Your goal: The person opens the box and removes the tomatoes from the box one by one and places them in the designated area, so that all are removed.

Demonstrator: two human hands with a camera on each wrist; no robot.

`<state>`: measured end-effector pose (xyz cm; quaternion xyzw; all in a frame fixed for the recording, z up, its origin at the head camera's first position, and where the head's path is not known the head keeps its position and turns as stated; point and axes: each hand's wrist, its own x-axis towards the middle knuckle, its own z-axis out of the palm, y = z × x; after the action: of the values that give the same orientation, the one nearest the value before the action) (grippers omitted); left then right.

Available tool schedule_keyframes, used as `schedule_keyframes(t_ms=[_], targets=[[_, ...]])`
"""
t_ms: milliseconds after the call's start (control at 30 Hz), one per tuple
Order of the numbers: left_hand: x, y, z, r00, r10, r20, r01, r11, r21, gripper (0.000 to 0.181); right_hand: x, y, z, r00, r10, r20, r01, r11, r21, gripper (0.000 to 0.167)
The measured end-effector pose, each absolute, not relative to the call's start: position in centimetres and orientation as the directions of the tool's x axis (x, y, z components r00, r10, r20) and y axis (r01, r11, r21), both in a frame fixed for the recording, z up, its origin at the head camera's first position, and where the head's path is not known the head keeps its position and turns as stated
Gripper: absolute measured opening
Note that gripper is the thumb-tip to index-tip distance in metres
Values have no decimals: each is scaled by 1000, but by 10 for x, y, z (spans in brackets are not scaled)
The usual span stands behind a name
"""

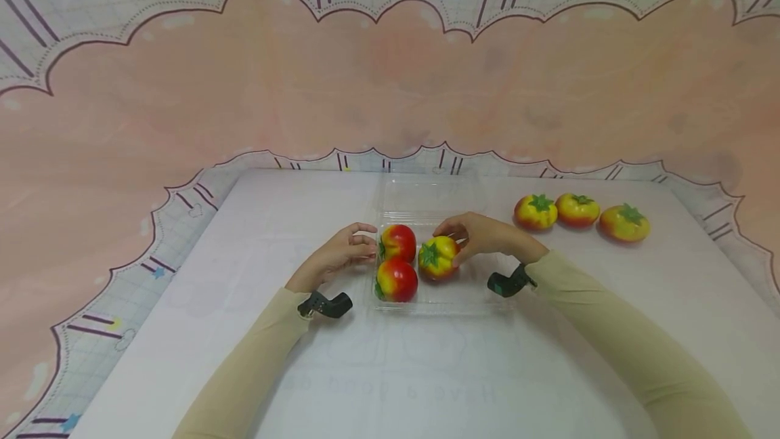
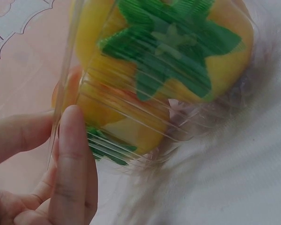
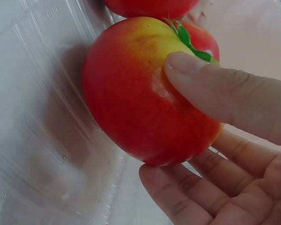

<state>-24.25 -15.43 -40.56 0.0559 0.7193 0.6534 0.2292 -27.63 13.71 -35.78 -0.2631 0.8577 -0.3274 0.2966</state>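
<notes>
A clear plastic clamshell box (image 1: 451, 305) lies on the table with its lid (image 1: 432, 196) folded back. Two red-and-yellow toy persimmons (image 1: 399, 242) (image 1: 397, 280) sit along the box's left side, their green leafy tops turned left. My left hand (image 1: 334, 259) pinches the left rim of the box between thumb and fingers, as the left wrist view shows. Inside the box, my right hand (image 1: 484, 234) holds a third persimmon (image 3: 140, 93), thumb on one side and fingers on the other. Its green top (image 1: 431, 253) is tilted to the left.
Several things lie about: three more persimmons, the left one (image 1: 535, 213), the middle one (image 1: 577, 211) and the right one (image 1: 624, 223), rest in a row on the white table (image 1: 244, 222) beyond my right hand. A patterned pink backdrop (image 1: 390, 87) rises behind the table.
</notes>
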Motion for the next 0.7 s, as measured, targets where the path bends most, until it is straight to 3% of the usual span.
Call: schedule_keyframes(t_ms=[700], targets=[[-242,-154,-404,-889,374,-265,-222,154,963,50,-277,141,-360,-651,-699,-297,-265,575,-774,52]])
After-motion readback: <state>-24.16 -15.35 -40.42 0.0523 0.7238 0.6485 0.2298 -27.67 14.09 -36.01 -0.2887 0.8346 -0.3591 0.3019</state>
